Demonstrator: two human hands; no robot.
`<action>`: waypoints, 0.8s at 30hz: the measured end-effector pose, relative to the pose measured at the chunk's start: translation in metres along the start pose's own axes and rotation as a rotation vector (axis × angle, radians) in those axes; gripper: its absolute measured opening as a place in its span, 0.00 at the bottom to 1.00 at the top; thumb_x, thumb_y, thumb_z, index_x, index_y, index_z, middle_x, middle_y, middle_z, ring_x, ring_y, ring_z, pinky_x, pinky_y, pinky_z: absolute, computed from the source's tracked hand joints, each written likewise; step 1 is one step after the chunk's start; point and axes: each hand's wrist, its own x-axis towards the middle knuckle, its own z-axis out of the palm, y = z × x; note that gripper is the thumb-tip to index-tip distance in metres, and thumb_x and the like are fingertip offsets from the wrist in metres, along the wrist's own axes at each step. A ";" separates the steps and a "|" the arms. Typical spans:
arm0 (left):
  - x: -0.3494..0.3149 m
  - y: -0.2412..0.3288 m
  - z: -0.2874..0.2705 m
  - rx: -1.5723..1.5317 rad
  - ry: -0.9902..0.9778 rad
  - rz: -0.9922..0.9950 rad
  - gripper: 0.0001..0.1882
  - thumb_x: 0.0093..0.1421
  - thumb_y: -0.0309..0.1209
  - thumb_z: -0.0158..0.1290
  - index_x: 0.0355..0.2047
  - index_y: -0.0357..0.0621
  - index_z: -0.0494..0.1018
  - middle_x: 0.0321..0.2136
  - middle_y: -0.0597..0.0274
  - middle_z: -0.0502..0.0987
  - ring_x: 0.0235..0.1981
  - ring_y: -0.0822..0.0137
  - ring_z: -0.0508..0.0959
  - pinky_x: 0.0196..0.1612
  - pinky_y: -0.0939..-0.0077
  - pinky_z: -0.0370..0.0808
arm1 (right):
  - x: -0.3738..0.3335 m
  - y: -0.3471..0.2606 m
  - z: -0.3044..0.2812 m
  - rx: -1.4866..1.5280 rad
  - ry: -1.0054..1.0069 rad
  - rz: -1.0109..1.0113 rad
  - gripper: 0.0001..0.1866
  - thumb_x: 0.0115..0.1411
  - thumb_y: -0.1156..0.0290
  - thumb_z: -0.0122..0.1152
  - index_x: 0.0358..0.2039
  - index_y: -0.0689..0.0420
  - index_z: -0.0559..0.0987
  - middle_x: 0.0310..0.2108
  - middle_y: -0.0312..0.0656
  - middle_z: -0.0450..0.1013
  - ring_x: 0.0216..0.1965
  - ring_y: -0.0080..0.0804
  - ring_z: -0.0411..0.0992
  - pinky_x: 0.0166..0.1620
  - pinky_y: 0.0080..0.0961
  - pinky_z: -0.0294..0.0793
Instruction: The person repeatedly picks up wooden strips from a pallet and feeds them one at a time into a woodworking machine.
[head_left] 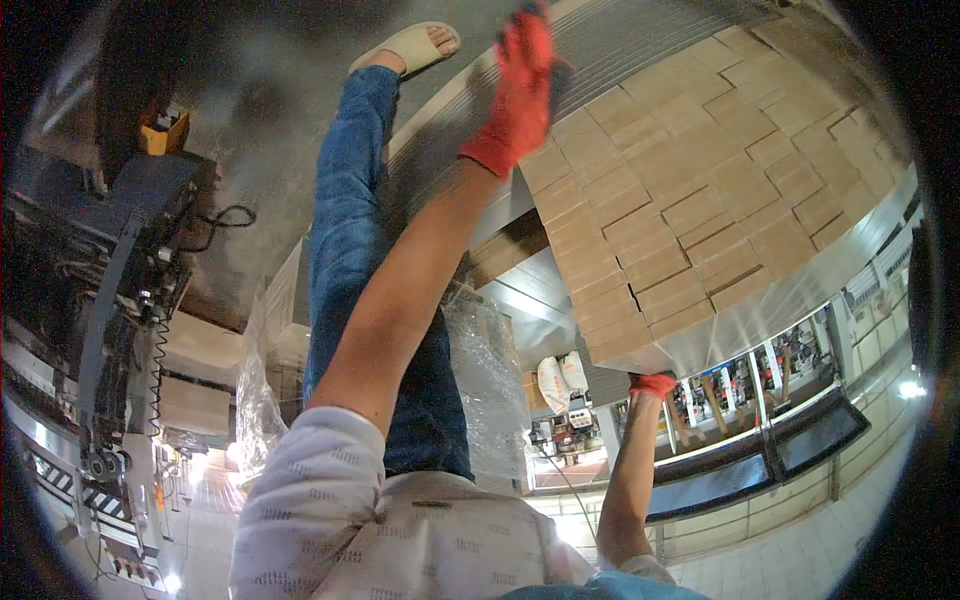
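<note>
Factory floor and machines ring the view. Left hand (520,85) in a red glove lies flat, fingers together, on the stack of cardboard boxes (700,190); right hand (653,384), also gloved, grips the stack's lower corner.

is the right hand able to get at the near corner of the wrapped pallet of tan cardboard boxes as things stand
Probably yes: the right hand in its red glove is already at the lower corner of the film-wrapped stack of tan cardboard boxes, apparently touching it, with nothing between them.
</note>
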 end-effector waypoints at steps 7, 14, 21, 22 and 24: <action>-0.011 0.033 0.036 0.559 -0.051 0.184 0.34 0.64 0.43 0.37 0.63 0.34 0.44 0.61 0.40 0.52 0.61 0.41 0.53 0.60 0.43 0.49 | 0.034 -0.004 -0.081 0.684 -0.374 0.088 0.28 0.64 0.47 0.37 0.57 0.49 0.65 0.60 0.41 0.59 0.60 0.39 0.57 0.61 0.42 0.54; -0.078 -0.060 -0.035 -0.879 0.565 -0.342 0.35 0.64 0.54 0.38 0.63 0.46 0.50 0.58 0.60 0.59 0.58 0.62 0.59 0.60 0.65 0.53 | 0.016 0.004 -0.019 0.157 -0.137 -0.040 0.26 0.64 0.49 0.36 0.57 0.50 0.65 0.59 0.40 0.61 0.58 0.39 0.58 0.60 0.41 0.56; -0.110 0.023 0.050 -0.554 0.519 -0.428 0.33 0.64 0.47 0.38 0.64 0.42 0.47 0.61 0.53 0.52 0.61 0.54 0.53 0.61 0.59 0.47 | 0.005 0.008 -0.024 0.141 -0.107 -0.066 0.25 0.65 0.51 0.35 0.56 0.51 0.66 0.58 0.40 0.62 0.57 0.39 0.60 0.59 0.40 0.58; -0.102 0.037 0.055 -0.421 0.445 -0.359 0.33 0.64 0.46 0.38 0.64 0.41 0.47 0.61 0.52 0.51 0.61 0.53 0.52 0.62 0.58 0.46 | 0.008 0.008 -0.025 0.145 -0.112 -0.067 0.25 0.65 0.52 0.35 0.56 0.51 0.66 0.58 0.40 0.62 0.57 0.39 0.60 0.59 0.40 0.58; -0.084 0.066 0.055 -0.127 0.262 -0.155 0.33 0.64 0.44 0.38 0.64 0.40 0.46 0.62 0.49 0.49 0.62 0.51 0.50 0.62 0.56 0.45 | 0.013 0.011 -0.025 0.155 -0.127 -0.073 0.25 0.65 0.52 0.35 0.56 0.52 0.66 0.58 0.40 0.63 0.57 0.39 0.61 0.59 0.40 0.59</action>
